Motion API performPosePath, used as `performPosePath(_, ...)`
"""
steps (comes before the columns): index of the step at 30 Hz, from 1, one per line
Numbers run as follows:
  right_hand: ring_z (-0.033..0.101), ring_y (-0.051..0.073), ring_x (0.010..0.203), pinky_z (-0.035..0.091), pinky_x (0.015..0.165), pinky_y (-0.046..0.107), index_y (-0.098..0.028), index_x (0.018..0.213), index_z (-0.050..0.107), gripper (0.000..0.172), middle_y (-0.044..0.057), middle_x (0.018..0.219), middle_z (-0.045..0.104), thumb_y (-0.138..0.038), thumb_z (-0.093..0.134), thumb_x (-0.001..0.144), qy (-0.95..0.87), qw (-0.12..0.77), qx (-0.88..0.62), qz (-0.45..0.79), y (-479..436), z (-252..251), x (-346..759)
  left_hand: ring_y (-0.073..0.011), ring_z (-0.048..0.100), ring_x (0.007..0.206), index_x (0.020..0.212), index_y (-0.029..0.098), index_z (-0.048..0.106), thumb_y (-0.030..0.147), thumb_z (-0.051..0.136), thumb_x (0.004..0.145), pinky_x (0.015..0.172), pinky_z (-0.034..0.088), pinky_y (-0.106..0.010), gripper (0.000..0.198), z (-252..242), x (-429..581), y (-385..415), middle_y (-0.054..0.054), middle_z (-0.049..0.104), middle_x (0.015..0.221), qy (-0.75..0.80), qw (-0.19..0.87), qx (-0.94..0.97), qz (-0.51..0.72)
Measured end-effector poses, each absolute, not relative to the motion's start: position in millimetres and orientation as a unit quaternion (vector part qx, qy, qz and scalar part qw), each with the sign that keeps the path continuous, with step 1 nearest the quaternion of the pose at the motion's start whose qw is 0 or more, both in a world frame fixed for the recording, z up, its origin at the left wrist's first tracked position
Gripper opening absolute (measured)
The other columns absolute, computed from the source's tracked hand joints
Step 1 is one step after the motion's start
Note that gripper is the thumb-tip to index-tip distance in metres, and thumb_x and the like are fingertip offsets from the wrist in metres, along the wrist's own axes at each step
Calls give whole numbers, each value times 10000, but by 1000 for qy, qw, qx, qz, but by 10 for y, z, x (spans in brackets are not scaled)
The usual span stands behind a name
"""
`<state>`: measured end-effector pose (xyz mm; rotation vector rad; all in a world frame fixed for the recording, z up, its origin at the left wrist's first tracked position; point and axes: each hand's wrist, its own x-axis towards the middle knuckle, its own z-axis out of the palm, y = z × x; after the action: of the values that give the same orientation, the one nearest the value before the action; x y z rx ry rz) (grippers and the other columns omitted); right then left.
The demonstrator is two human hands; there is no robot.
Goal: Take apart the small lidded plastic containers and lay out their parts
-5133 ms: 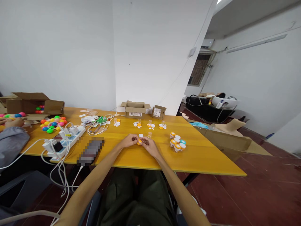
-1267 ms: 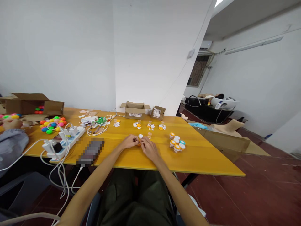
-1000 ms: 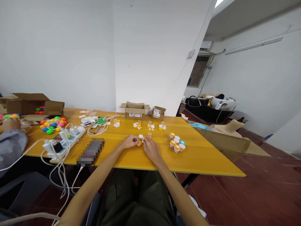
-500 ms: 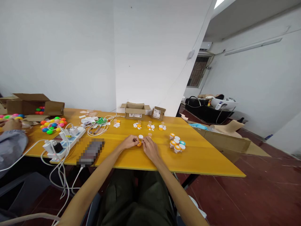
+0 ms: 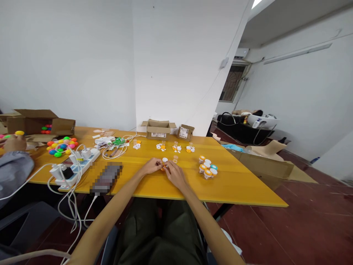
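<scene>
Both hands meet over the near middle of the table. My left hand [image 5: 153, 166] is closed in a pinch on a small orange round part [image 5: 163, 168], which the fingers partly cover. From the other side my right hand [image 5: 174, 172] has its fingertips pressed together at the same part; anything else in them is too small to make out. Just beyond the fingers lie a white round lid [image 5: 164, 160] and a clear plastic cup [image 5: 175, 158]. To the right of my hands stands a cluster of small clear jars with orange, white and teal lids [image 5: 207, 165].
Several sets of cups and small white and orange parts [image 5: 177, 148] lie farther back. Two cardboard boxes [image 5: 158, 131] stand behind them. At left are a phone [image 5: 107, 179], a power strip [image 5: 79, 167], cables and coloured balls [image 5: 61, 146]. A co-worker's hand [image 5: 15, 143] holds a yellow ball.
My right hand has shifted slightly left, its fingertips now at the orange part, and the clear cup shows more fully. At far left the co-worker's hand has raised a yellow ball.
</scene>
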<state>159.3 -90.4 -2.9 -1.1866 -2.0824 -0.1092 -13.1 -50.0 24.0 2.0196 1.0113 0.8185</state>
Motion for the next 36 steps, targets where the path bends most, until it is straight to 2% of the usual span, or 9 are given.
performPosePath(9,635,190,818,434,663,267,-243,835,597,200,43,923,675,-137,462,937,-815,371,-444,-37,-876,-55,1595,-123,548,637,635,170,582,310,565,838,640,418,-227,247,238,-131,-503,15,608,631,386,329,807,302)
performPosePath(13,631,192,838,442,664,271,-246,817,590,207,50,970,670,-130,461,930,-820,373,-433,-30,-854,-82,1604,-132,567,651,658,176,609,335,528,871,644,419,-228,278,243,-132,-524,12,632,644,385,291,827,287)
performPosePath(19,624,189,867,466,704,279,-251,830,605,198,55,1046,666,-158,469,941,-820,376,-432,-20,-835,-124,1608,-149,574,661,730,198,640,352,502,887,618,396,-233,260,274,-134,-579,12,633,639,403,215,848,270)
performPosePath(25,622,195,886,462,706,280,-247,827,594,190,59,1026,664,-152,468,933,-821,370,-434,-28,-818,-148,1613,-146,563,649,827,200,643,317,496,872,622,396,-239,193,295,-140,-594,19,627,661,406,218,847,264)
performPosePath(30,616,194,884,452,708,275,-249,858,597,165,58,1024,659,-152,484,931,-821,360,-443,-24,-791,-162,1628,-144,550,658,863,209,620,312,569,818,627,414,-244,123,286,-158,-593,30,613,699,400,198,861,242)
performPosePath(36,619,202,894,451,723,285,-250,877,602,171,59,1009,653,-184,465,956,-820,349,-453,-19,-790,-154,1624,-161,592,744,941,235,605,317,633,774,688,452,-260,188,286,-162,-636,11,643,825,392,137,879,233)
